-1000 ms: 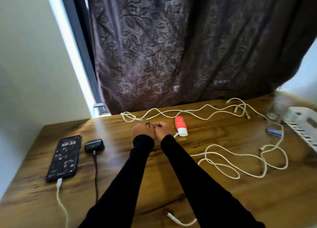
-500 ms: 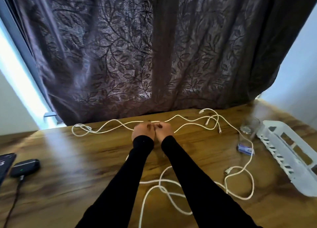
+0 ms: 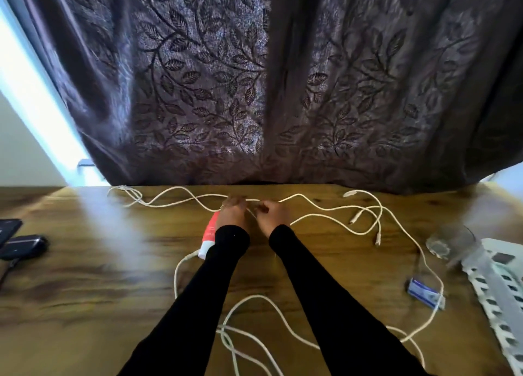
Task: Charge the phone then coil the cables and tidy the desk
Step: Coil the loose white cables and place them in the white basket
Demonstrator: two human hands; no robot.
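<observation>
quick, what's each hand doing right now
Left hand: fingers curled, pinching the white cable.
Right hand: fingers curled, pinching the same cable.

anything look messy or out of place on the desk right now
Yes. White cables sprawl uncoiled in loose loops across the desk, with both hands pinching one strand near the curtain. A red and white tube lies among them, partly under the left sleeve.
</observation>
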